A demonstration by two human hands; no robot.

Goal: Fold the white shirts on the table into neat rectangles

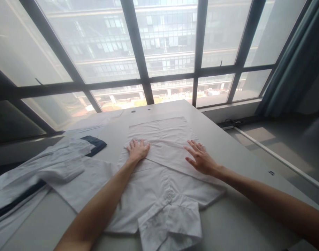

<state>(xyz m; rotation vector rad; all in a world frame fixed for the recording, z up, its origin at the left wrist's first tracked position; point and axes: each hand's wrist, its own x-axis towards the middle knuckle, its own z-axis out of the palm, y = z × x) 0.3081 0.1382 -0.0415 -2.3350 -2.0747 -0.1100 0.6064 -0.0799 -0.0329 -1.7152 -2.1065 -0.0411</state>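
Note:
A white shirt (159, 181) lies spread on a white table (227, 146), its collar end nearest me and one sleeve folded across the body. My left hand (137, 150) rests flat on the shirt's left side, fingers stretched out. On the folded sleeve to the right lies my right hand (199, 158), palm down with fingers spread. Neither hand grips anything.
A pile of white garments (44, 167) with a dark navy piece (95, 144) lies at the table's left. Large windows (159, 52) stand behind the table. A teal curtain (292, 69) hangs at the right, above the floor (279, 139).

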